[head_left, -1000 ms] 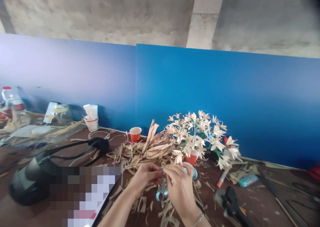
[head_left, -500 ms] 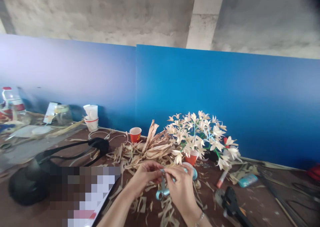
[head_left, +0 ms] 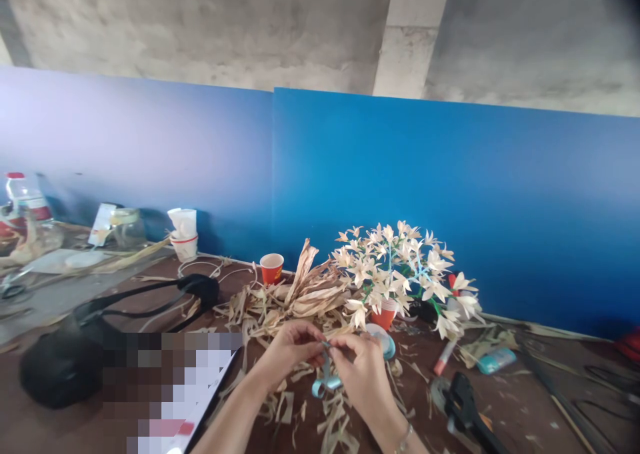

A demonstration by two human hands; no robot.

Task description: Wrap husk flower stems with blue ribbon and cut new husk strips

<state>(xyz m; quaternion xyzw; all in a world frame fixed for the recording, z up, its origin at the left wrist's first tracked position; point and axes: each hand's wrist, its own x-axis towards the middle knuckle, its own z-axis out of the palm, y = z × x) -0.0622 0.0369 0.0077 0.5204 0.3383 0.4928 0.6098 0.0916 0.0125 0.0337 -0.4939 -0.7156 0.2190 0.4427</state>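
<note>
My left hand [head_left: 296,349] and my right hand [head_left: 361,367] meet fingertip to fingertip over the table. Both pinch a thin end of light-blue tape [head_left: 327,361], and whatever lies inside the pinch is too small to make out. The tape hangs down to a small light-blue roll [head_left: 319,388] just below. Behind my right hand lies a second roll, pale with a light-blue side [head_left: 388,347]. Just past my hands, a bunch of cream flowers on green and blue stems [head_left: 395,267] stands in an orange-red paper cup [head_left: 383,317].
Dry husks [head_left: 315,291] and scraps litter the brown table. A red paper cup [head_left: 271,269] stands behind them. To the right lie a black glue gun [head_left: 465,401], a red-and-white marker [head_left: 445,357] and a light-blue packet [head_left: 497,361]. Black straps [head_left: 145,294] lie left.
My right hand's fingers have shifted slightly and closed in at the tape, uncovering more of the pale roll behind. My left hand stays nearly still.
</note>
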